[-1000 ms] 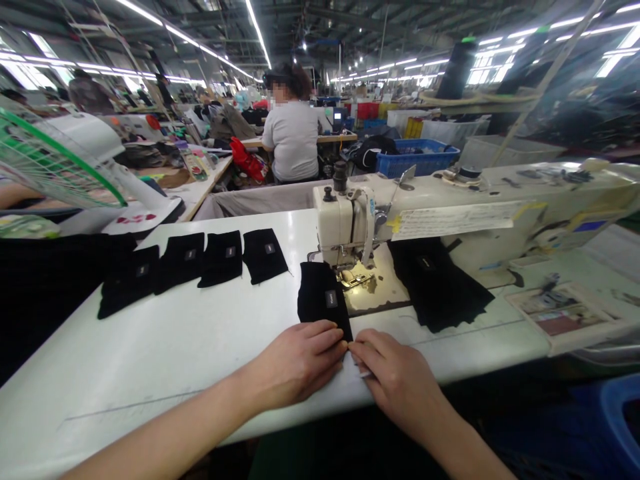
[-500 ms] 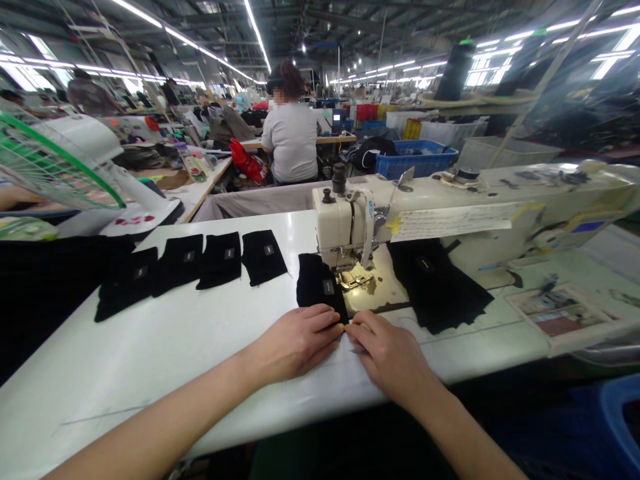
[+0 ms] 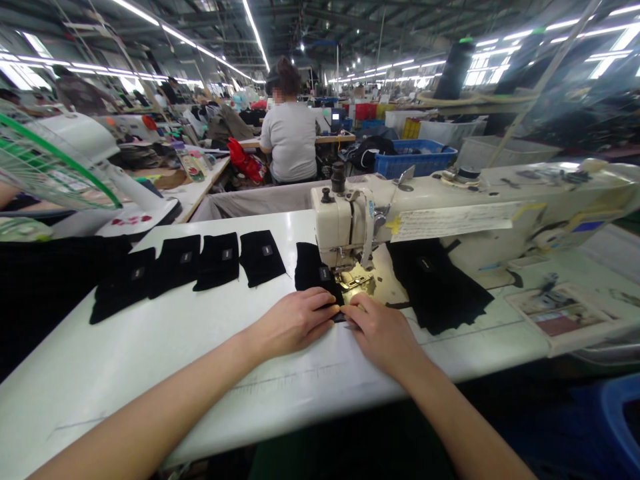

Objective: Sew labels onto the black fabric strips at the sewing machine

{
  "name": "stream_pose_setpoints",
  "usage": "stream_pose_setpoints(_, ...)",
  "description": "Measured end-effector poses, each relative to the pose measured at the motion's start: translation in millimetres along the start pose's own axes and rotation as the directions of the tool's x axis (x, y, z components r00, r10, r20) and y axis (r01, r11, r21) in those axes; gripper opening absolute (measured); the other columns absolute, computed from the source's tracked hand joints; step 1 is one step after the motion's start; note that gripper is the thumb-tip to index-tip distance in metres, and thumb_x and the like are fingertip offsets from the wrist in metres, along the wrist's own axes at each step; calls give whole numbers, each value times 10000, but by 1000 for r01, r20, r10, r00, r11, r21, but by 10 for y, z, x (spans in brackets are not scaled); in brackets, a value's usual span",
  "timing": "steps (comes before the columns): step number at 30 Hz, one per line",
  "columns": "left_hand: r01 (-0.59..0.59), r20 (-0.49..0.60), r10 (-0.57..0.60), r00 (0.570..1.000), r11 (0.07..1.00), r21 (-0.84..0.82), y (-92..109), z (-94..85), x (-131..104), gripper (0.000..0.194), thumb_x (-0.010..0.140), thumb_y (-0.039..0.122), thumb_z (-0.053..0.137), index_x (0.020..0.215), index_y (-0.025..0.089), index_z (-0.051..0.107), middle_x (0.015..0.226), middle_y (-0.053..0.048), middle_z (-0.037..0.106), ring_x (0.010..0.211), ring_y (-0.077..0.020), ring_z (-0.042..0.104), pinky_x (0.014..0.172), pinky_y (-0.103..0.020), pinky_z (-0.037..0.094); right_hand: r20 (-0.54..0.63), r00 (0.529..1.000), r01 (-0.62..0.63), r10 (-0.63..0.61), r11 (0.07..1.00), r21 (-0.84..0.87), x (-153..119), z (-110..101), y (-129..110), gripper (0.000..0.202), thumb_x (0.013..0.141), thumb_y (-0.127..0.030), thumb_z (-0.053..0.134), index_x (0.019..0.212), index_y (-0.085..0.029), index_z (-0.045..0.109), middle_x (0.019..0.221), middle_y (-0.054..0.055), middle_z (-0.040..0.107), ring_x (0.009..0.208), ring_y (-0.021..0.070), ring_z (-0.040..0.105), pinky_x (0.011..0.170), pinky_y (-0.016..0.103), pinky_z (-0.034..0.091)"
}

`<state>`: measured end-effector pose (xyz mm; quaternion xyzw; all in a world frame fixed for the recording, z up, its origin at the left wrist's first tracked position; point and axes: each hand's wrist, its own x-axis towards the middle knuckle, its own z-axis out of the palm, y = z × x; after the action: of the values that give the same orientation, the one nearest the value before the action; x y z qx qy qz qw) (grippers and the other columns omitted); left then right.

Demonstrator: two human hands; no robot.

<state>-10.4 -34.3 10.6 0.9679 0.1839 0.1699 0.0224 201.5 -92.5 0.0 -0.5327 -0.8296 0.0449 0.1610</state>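
Note:
A black fabric piece (image 3: 309,268) with a small dark label lies at the needle area of the sewing machine (image 3: 345,223), its right edge by the metal presser foot (image 3: 356,281). My left hand (image 3: 295,320) presses on its near end, fingers together. Close against those fingertips, my right hand (image 3: 385,333) pinches the near corner of the same piece. A thin greyish thing shows under my right fingers; its kind cannot be made out. Right of the needle, under the machine arm, lies a stack of black pieces (image 3: 440,293) with a label on top.
Several labelled black pieces (image 3: 263,257) lie in a row on the white table (image 3: 165,373). A fan (image 3: 55,160) stands at the left, and a parts tray (image 3: 565,310) is at the right. Beyond the table sit a person (image 3: 289,140) and a blue basket (image 3: 415,159).
Both hands and the fabric piece have moved a little away from me, along the presser foot. The other black pieces lie as before.

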Motion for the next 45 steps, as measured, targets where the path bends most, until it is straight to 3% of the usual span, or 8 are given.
stream_pose_setpoints(9,6,7,-6,1000,999,36,-175,5,60,268,1014,222,467,1108,121,696,1092,-134,670,1050,-243,642,879,-386,597,-11,999,-34,34,999,-26,94,20,2,240,973,-146,554,1166,-213,680,1121,52,657,923,189,652,687,277,484)
stream_pose_setpoints(27,58,1,-59,998,998,35,-457,-5,156,316,1037,262,438,1160,137,702,1130,-128,673,1052,-221,637,938,-393,568,-32,999,-42,41,999,-29,-111,25,5,308,891,-68,579,1153,-200,673,1108,62,659,883,188,668,611,262,476)
stream_pose_setpoints(37,73,-31,-72,997,997,32,-477,32,145,322,1035,276,446,1175,136,700,1122,-125,669,1026,-218,627,900,-367,567,-206,978,6,-5,1000,5,-355,109,82,348,797,10,559,1056,-188,681,1020,55,690,801,176,667,617,251,458)
stream_pose_setpoints(45,74,-49,-72,996,997,40,-438,42,109,278,1016,249,472,1089,134,716,1086,-117,662,1018,-220,621,911,-349,536,-331,938,95,-105,994,-45,-426,219,161,299,932,-91,434,1099,-188,662,1006,68,694,771,177,694,601,267,501)
